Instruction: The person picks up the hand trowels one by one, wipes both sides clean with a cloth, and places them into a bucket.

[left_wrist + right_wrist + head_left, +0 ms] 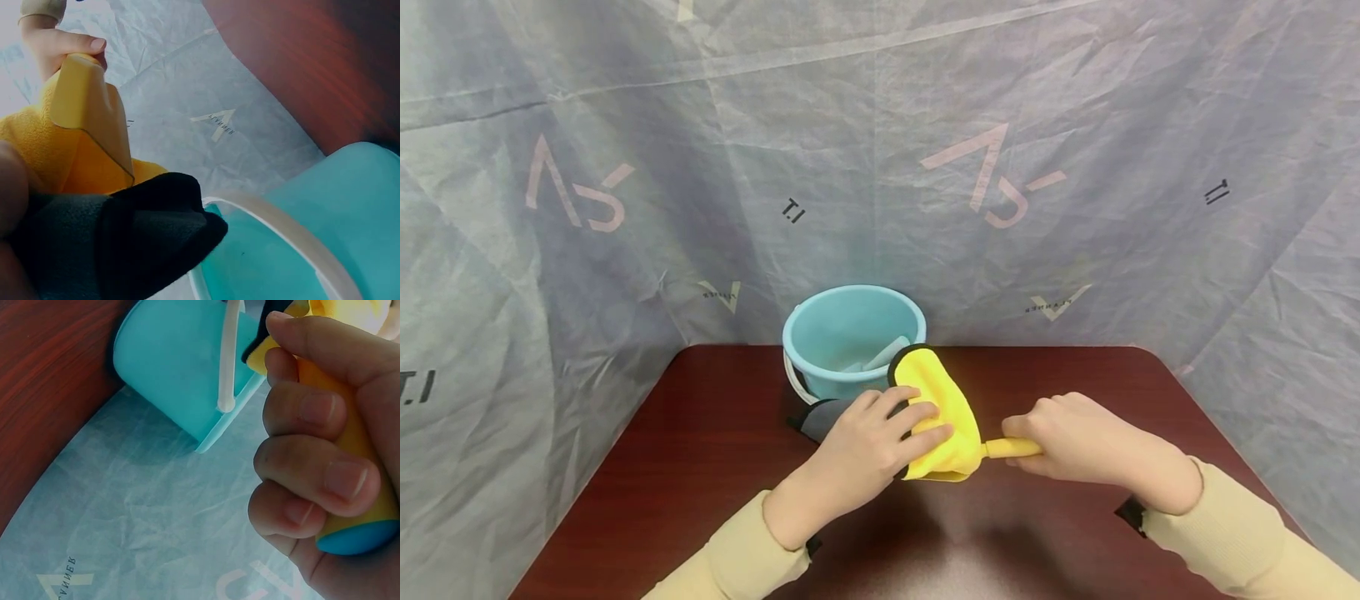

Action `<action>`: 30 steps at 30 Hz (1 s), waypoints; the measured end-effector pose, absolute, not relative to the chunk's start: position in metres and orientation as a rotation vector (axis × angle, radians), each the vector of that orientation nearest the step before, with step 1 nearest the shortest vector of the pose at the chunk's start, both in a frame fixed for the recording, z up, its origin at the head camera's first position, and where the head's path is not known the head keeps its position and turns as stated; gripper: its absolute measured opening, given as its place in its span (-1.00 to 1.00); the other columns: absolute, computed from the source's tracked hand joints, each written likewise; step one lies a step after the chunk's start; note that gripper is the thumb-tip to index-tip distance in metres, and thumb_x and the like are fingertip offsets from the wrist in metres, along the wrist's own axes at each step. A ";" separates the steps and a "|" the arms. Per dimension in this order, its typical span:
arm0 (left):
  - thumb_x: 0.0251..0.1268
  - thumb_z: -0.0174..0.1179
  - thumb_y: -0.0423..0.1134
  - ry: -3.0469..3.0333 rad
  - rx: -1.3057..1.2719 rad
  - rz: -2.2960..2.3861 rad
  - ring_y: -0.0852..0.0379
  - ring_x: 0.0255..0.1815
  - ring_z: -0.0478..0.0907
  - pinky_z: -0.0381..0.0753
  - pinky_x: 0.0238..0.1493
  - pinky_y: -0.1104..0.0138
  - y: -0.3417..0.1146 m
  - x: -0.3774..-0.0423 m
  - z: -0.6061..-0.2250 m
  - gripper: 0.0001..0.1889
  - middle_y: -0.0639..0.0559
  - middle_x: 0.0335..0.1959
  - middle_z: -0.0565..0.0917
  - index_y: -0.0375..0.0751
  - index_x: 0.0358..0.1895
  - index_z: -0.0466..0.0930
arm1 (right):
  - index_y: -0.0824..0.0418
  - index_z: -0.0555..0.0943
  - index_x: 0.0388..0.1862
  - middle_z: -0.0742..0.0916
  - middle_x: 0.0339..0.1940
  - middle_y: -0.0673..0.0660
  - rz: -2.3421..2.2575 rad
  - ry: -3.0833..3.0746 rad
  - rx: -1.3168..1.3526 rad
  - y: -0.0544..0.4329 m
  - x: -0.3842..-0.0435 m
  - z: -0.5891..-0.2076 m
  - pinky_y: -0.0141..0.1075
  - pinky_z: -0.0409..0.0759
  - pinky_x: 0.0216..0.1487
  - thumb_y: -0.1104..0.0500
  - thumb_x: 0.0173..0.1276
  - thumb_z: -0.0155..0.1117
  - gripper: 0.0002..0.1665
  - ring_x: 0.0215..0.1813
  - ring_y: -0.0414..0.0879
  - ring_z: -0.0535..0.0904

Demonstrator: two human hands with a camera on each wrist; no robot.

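Observation:
My right hand (pixel 1075 437) grips the yellow handle of a toy shovel (pixel 1015 448); the right wrist view shows its fingers curled round the handle, which has a blue end. A cloth (pixel 955 408), yellow on one face and grey on the other with black edging, is folded over the shovel's head. My left hand (pixel 868 442) holds this cloth against the shovel, its fingers spread and bent over the yellow face. In the left wrist view the shovel's yellow scoop (pixel 84 103) shows between the folds, while the head view hides it.
A light blue bucket (pixel 831 385) with a white handle stands at the back of the dark red table (pixel 700 467), just beyond the cloth. Inside lies a pale blue piece (pixel 887 353). Grey printed sheeting (pixel 865 167) hangs behind and at both sides.

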State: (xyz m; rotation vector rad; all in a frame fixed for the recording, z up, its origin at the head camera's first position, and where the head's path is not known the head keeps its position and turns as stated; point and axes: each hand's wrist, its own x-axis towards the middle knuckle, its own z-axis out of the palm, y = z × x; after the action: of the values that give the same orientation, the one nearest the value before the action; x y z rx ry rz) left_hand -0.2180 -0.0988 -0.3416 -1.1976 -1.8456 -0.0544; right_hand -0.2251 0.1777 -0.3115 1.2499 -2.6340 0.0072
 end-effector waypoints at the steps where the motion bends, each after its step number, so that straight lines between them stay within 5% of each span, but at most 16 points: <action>1: 0.24 0.05 -0.36 -1.848 -1.199 -0.048 -0.01 0.02 0.53 0.49 -0.27 0.29 -0.099 -0.218 -0.343 -0.66 0.11 -0.08 0.61 0.09 -0.01 0.64 | -0.12 0.29 -0.70 0.19 -0.79 -0.27 0.005 -2.635 1.248 0.178 -0.225 -0.311 -0.46 0.11 -0.70 0.03 -0.07 0.47 -0.56 -0.71 -0.35 0.07; 14: 0.07 0.28 -0.33 -1.983 -1.222 0.035 0.05 -0.01 0.47 0.46 -0.28 0.32 -0.096 -0.217 -0.348 -0.67 0.11 -0.08 0.57 0.13 -0.09 0.66 | -0.12 0.29 -0.70 0.22 -0.78 -0.28 -0.042 -2.666 1.265 0.177 -0.221 -0.307 -0.44 0.13 -0.68 0.01 -0.09 0.48 -0.55 -0.70 -0.34 0.08; 30: 0.11 0.25 -0.32 -2.061 -1.259 0.077 0.06 -0.05 0.44 0.45 -0.27 0.28 -0.095 -0.211 -0.347 -0.76 0.15 -0.15 0.56 0.11 -0.17 0.65 | -0.14 0.32 -0.71 0.24 -0.78 -0.27 -0.078 -2.655 1.285 0.176 -0.220 -0.301 -0.42 0.13 -0.68 -0.02 -0.13 0.51 -0.55 -0.71 -0.32 0.09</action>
State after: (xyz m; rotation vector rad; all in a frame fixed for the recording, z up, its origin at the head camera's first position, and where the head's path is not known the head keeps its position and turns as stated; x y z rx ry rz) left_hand -0.2113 -0.0947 -0.3473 -1.2594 -2.0611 0.0771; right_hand -0.2203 0.1764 -0.3014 1.2853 -2.6545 -0.0776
